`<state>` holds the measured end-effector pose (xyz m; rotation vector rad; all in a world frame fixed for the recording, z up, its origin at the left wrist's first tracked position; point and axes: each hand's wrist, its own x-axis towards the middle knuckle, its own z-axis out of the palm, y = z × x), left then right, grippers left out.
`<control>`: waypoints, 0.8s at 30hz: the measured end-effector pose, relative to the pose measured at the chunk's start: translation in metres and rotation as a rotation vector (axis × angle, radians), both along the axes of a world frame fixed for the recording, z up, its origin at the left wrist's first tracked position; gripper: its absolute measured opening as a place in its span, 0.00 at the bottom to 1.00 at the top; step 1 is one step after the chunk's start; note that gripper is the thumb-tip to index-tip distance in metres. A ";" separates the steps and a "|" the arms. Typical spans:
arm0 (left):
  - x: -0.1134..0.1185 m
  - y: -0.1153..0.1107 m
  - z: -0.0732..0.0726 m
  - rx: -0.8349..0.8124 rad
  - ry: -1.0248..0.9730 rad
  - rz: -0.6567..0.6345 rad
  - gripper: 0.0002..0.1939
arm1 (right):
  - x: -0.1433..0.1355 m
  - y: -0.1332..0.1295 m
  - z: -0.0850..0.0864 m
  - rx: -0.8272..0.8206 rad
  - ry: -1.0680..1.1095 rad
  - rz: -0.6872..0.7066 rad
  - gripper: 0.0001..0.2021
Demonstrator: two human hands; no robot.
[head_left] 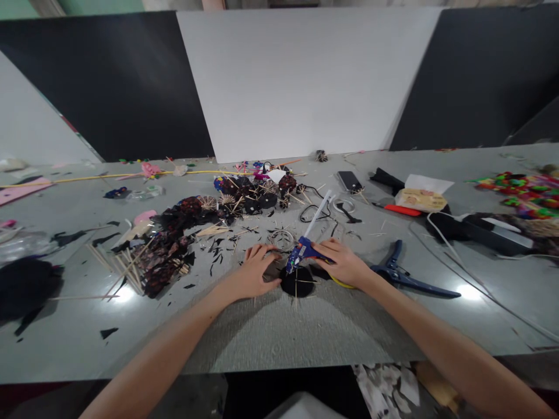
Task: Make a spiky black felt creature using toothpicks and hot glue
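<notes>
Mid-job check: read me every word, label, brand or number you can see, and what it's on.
No text is readable.
Blue glue gun in the right hand: pale label, too small and blurred to read.
Tissue pack: markings on its front, too blurred to read.

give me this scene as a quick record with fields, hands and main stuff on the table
right hand: the right hand grips a blue glue gun
left hand: the left hand is beside a black disc, thumb and fingers apart; contact unclear
glue gun: nozzle end down at the disc, white stick out the back
disc: thin sticks across it
right side: blue cutter, tissue pack
beyond hands: phone
left side: dark patterned bundle with sticks
</notes>
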<state>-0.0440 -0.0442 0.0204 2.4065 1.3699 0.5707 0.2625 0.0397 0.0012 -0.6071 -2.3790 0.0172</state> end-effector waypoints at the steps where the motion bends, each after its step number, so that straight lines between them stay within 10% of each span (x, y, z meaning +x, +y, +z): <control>1: 0.000 0.000 -0.001 0.002 -0.001 0.000 0.26 | 0.000 0.000 -0.001 0.000 0.006 -0.001 0.19; 24: -0.027 0.017 -0.007 0.061 -0.015 0.117 0.17 | -0.003 -0.002 -0.001 0.008 -0.008 -0.016 0.17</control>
